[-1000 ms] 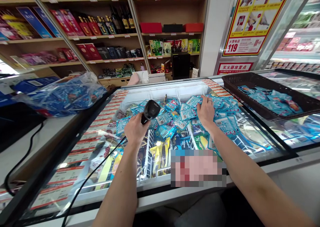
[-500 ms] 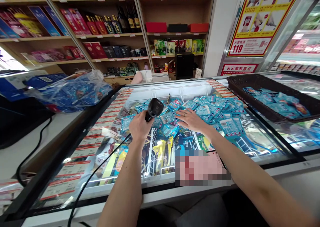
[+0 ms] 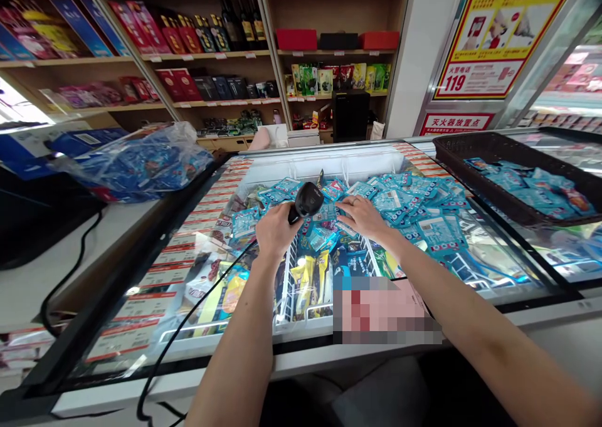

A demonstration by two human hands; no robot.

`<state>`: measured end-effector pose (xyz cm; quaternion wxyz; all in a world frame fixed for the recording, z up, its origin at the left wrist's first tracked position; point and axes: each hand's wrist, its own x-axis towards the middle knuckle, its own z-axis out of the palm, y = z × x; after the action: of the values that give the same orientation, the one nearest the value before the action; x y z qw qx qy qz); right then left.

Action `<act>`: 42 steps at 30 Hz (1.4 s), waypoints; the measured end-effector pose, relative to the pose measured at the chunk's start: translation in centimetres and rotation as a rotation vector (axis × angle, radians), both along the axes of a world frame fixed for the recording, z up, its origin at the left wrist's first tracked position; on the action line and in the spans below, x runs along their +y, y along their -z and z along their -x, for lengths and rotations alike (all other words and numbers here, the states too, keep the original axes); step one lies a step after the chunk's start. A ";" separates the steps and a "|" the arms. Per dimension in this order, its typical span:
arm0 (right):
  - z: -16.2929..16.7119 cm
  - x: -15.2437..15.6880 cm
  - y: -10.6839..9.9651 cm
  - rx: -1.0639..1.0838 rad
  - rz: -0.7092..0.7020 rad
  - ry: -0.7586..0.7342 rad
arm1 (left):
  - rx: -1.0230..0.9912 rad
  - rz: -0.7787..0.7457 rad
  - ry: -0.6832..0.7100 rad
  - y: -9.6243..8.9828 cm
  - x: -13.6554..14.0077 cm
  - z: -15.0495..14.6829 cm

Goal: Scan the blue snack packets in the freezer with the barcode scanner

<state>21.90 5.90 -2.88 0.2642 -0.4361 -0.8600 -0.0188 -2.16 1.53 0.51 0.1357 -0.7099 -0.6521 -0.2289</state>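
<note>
My left hand [image 3: 274, 231] is wrapped round the handle of a black barcode scanner [image 3: 309, 199], its head tilted over a heap of small blue snack packets [image 3: 390, 199]. A black cable [image 3: 197, 314] trails from that hand toward me. To its right, my right hand [image 3: 361, 216] rests on the heap with fingers apart and slightly bent, the tips touching a packet beside the scanner head. The packets lie on the glass top of a chest freezer [image 3: 162, 367]. Yellow ice cream wrappers [image 3: 313, 276] show in a white wire basket beneath.
A brown basket [image 3: 512, 210] with more blue packets stands at the right. On the left lies a clear plastic bag [image 3: 155, 163] of blue packets. A blurred pinkish item [image 3: 385, 311] lies at the front edge. Shelves [image 3: 221, 104] with boxes and bottles stand behind.
My left hand and the scanner have shifted right, closer to my right hand. The right hand's fingers are more bent on the packets. The view has tilted slightly down.
</note>
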 end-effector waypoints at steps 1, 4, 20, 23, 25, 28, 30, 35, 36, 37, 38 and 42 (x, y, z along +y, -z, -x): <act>0.0 0.0 0.1 -0.002 0.001 0.002 | 0.010 0.006 0.009 0.0 0.0 -0.1; 0.0 0.1 0.3 -0.004 0.005 0.003 | 0.020 0.012 0.027 0.1 0.0 -0.2; -0.5 0.4 0.0 0.467 0.106 0.013 | -0.003 -0.019 0.039 0.0 0.0 -0.3; -0.8 0.8 0.0 0.642 0.138 0.043 | 0.008 -0.010 0.060 0.1 0.0 -0.3; -1.1 1.2 0.1 0.727 0.143 0.074 | 0.021 0.001 0.079 0.2 0.0 -0.4; -1.5 1.7 0.2 0.806 0.120 0.130 | 0.044 0.011 0.090 0.3 0.0 -0.4; -1.8 1.8 0.2 0.816 0.112 0.156 | 0.053 0.014 0.094 0.3 0.0 -0.5; -2.1 1.7 0.0 0.838 0.109 0.153 | 0.072 0.032 0.147 0.3 -0.2 -0.8; -2.1 1.7 0.0 0.847 0.111 0.142 | 0.077 0.032 0.167 0.3 -0.2 -0.8; -2.1 1.7 0.0 0.853 0.113 0.132 | 0.080 0.029 0.185 0.3 -0.2 -0.9; -2.1 1.7 0.0 0.857 0.115 0.124 | 0.083 0.022 0.201 0.4 -0.2 -0.9; -2.0 1.7 0.0 0.851 0.101 0.107 | 0.088 -0.009 0.234 0.7 0.0 -0.8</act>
<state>23.94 7.56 -2.90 0.5722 -0.4616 -0.6505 0.1911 -1.36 1.49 -0.23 0.1397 -0.7900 -0.5570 -0.2148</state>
